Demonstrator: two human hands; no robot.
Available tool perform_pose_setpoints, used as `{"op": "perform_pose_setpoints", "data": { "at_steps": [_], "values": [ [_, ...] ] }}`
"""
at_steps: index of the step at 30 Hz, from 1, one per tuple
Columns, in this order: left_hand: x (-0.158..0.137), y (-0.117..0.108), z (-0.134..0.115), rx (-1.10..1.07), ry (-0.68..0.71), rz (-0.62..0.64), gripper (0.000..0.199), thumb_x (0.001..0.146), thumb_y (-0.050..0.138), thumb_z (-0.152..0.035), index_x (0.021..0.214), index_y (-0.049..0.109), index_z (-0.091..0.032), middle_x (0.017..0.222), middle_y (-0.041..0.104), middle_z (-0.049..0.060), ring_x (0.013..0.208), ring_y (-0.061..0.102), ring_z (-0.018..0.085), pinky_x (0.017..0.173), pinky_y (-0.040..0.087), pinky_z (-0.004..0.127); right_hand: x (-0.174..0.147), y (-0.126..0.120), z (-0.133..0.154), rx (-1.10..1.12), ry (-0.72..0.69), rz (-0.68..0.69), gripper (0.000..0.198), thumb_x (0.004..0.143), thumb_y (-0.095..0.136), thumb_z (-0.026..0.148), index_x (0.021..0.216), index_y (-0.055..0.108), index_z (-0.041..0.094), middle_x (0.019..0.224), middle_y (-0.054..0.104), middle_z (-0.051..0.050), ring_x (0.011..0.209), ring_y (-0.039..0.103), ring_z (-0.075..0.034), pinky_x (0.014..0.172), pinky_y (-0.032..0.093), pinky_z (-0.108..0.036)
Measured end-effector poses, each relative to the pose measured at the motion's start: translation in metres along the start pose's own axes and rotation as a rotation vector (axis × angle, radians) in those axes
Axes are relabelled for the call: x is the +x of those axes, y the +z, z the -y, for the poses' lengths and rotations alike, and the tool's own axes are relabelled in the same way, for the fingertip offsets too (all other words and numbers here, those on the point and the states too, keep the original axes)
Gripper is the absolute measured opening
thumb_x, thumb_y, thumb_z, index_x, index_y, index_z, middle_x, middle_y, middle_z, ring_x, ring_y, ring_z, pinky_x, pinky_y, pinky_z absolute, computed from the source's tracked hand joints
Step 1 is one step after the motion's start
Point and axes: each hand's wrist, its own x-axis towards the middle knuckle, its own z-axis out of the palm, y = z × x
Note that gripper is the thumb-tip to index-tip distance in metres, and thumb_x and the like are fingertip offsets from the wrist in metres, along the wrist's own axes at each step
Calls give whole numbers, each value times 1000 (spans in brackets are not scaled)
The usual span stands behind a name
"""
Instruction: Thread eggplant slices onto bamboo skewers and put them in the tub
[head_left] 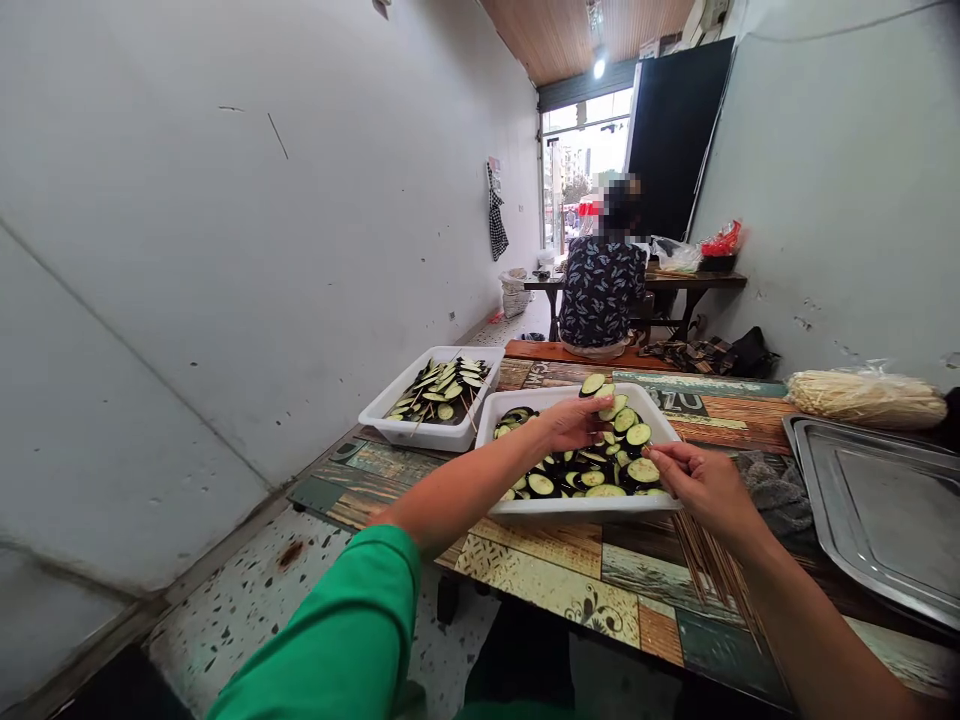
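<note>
Over the white tub (585,508) of cut eggplant (540,485), my left hand (576,422) has its fingers closed on a row of eggplant slices (616,406). The slices run slantwise down toward my right hand (697,478), which is closed in a pinch at the lower end of the row, on what looks like a thin skewer. Most of that stick is hidden by the slices and my fingers. Below my right wrist, a bundle of bamboo skewers (709,565) lies on the table.
A second white tub (427,438) at the left holds skewered eggplant (442,388). Metal trays (885,500), a grey cloth (772,492) and a bag of pale, thin strands (866,395) lie to the right. Ahead, a person (604,290) sits facing away at another table.
</note>
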Motion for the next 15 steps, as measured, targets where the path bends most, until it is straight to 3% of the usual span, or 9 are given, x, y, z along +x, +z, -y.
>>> {"op": "perform_pose_setpoints", "data": {
  "at_steps": [8, 15],
  "values": [
    [0, 10, 14, -32, -37, 75, 20, 71, 73, -26, 81, 61, -14, 74, 61, 1, 63, 56, 9, 55, 39, 20, 1, 4, -6, 36, 11, -45, 45, 80, 49, 51, 89, 70, 11, 49, 50, 1, 45, 42, -11, 43, 31, -23],
    [0, 16, 11, -121, 107, 8, 21, 67, 76, -22, 76, 60, -11, 72, 61, 3, 58, 53, 7, 49, 36, 19, 2, 3, -9, -79, -55, -40, 43, 82, 49, 48, 88, 73, 13, 54, 61, -1, 47, 50, -13, 44, 36, -23]
  ]
}}
